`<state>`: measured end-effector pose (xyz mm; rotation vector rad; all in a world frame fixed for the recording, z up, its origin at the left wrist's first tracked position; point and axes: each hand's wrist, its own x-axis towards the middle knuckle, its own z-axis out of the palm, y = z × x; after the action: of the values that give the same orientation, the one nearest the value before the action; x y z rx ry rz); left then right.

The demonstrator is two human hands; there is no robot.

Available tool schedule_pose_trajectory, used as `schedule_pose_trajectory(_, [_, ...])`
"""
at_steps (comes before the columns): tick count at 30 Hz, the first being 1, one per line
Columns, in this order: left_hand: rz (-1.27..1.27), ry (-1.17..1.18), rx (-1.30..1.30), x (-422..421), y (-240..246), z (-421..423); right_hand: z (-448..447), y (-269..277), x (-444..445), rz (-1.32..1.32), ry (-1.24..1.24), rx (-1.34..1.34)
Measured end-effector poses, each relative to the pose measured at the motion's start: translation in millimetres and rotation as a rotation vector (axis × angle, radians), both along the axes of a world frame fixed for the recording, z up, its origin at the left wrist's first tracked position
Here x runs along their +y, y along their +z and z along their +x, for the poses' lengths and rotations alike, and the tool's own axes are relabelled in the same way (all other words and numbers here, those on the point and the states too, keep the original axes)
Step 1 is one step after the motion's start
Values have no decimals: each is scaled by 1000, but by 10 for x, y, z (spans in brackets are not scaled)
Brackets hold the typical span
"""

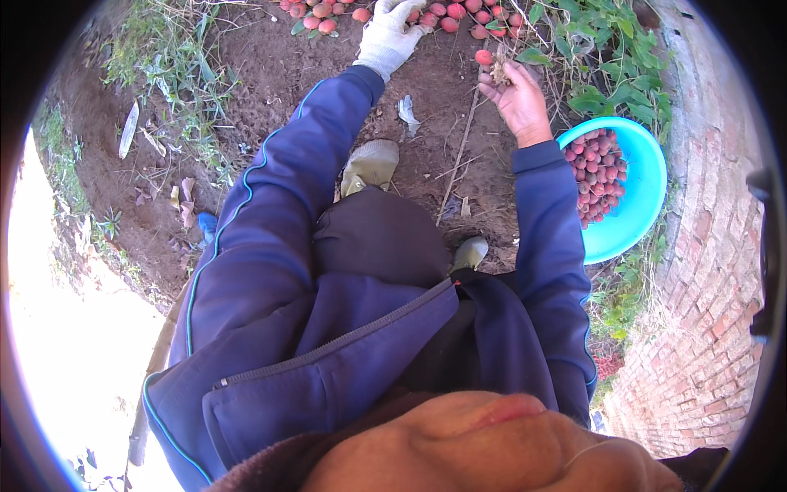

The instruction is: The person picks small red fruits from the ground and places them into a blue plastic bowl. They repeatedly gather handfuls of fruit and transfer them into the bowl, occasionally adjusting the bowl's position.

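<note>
Red hawthorn-like fruits lie in a spread on the bare soil at the top of the view. Among them is my left hand in a whitish knitted glove, its fingertips at the upper rim; whether it grips a fruit cannot be told. Bare, with the palm partly turned up, my right hand holds a dry brown plant tuft between thumb and fingers. One red fruit shows right beside that tuft, near the fingertips. A light-blue plastic basin with many duller red fruits stands right of my right forearm.
A brick wall runs down the right side, with green leafy vines along its foot. Grass and weeds grow at the upper left. My shoes stand on the soil. A dry stalk and a pale scrap lie between my arms.
</note>
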<state>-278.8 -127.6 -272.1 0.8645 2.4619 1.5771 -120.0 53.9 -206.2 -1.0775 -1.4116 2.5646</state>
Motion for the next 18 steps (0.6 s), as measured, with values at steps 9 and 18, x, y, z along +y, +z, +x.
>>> schedule_pose_trajectory(9, [-379,-47,46,301,439,-89,-141,-224,-88,-50,-18,58])
schedule_pose_trajectory(18, [-427,-193,135,292,354,-57,-457,-307,-9,117,28,32])
